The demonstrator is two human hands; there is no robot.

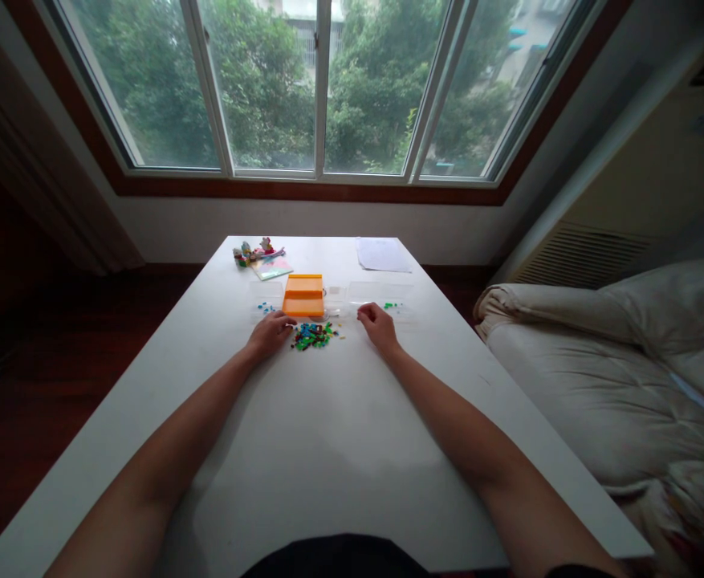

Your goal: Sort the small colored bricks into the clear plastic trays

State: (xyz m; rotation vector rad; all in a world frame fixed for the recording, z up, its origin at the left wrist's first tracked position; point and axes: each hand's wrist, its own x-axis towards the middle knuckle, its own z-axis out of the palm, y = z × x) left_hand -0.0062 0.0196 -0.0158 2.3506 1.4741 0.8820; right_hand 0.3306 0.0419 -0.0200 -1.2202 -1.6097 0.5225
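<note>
A heap of small coloured bricks (pixel 312 335), mostly green, blue and dark brown, lies on the white table. At the heap's left edge is my left hand (pixel 270 333), its fingers stretched towards the bricks. My right hand (pixel 379 323) rests to the right of the heap with fingers curled together; whatever they may hold is too small to make out. Between and beyond my hands lies an orange tray (pixel 304 295) with a raised divider. Clear plastic trays flank it: blue pieces (pixel 266 307) are in the left one, green pieces (pixel 391 305) in the right one beside my right hand.
Small assembled toy figures (pixel 259 251) stand at the table's far left, by a colourful leaflet (pixel 272 268). White paper sheets (pixel 383 254) lie at the far right. The white table (pixel 327 449) reaches towards a window; a pale sofa (pixel 598 361) stands along its right side.
</note>
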